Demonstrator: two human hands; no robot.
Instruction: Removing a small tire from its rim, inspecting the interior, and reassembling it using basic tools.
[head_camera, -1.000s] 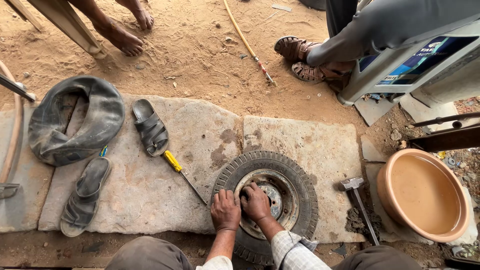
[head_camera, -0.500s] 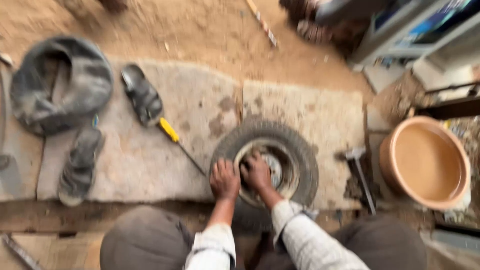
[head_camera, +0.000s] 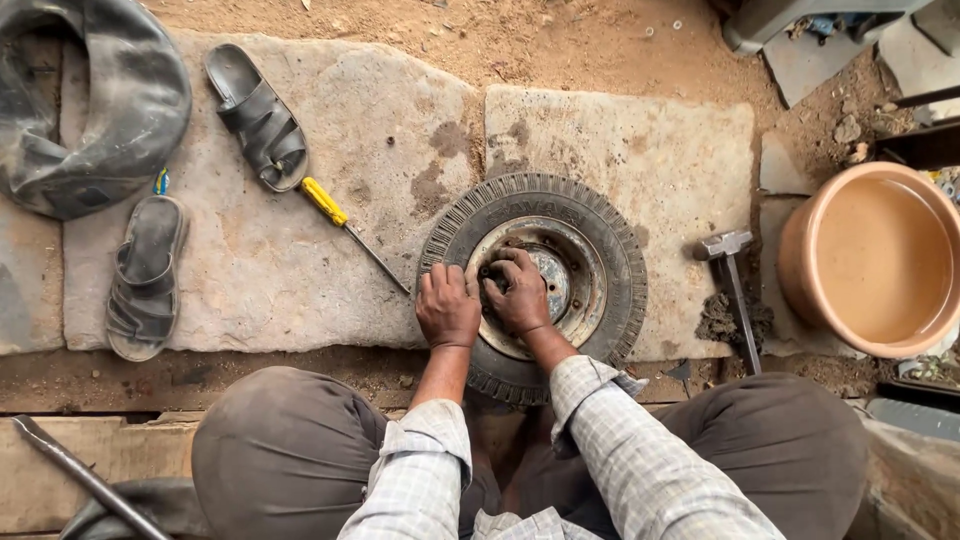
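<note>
A small black tyre on a rusty metal rim (head_camera: 590, 262) lies flat on a stone slab (head_camera: 330, 190) in front of my knees. My left hand (head_camera: 446, 305) presses on the tyre's near-left sidewall, fingers curled over the rim edge. My right hand (head_camera: 517, 292) rests inside the rim, fingertips on the hub near the bolt holes. Whether either hand pinches a small part is hidden. A yellow-handled screwdriver (head_camera: 350, 229) lies just left of the tyre, tip toward it.
A hammer (head_camera: 733, 280) lies right of the tyre, beside an orange basin (head_camera: 880, 260). Two dark sandals (head_camera: 256, 115) (head_camera: 146, 274) and a limp black inner tube (head_camera: 95, 100) lie at the left. A metal bar (head_camera: 85, 475) crosses the bottom-left corner.
The camera has tilted down and come closer, so the people's feet at the top have left view. Both hands stay on the wheel; the right hand has shifted slightly inside the rim.
</note>
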